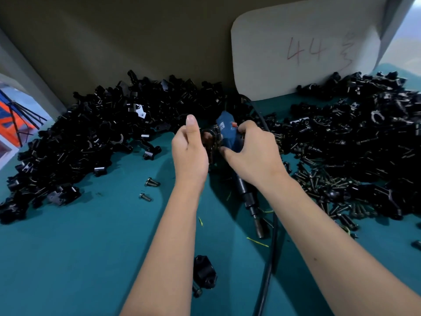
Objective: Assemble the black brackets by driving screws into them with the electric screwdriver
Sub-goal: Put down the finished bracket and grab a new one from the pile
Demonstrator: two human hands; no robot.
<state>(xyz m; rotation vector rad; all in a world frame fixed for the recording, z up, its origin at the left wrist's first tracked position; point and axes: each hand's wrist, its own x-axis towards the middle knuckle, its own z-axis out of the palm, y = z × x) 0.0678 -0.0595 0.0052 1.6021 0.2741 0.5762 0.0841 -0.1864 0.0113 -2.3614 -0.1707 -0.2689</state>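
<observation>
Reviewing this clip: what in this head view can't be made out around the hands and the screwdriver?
- Bracket held by the left hand: mostly covered by both hands, so whether a screw sits in it is unclear.
- Electric screwdriver: its body is partly hidden under the right hand; whether that hand grips it is unclear.
- Cable: cut off by the bottom edge.
- Bracket piles: single pieces too dark and small to tell apart.

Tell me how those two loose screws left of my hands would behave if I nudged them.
The two loose screws would likely roll in an arc, since each has a wide head and narrower shank. They look like metal, so probably dense, and the table might damp sliding.
</observation>
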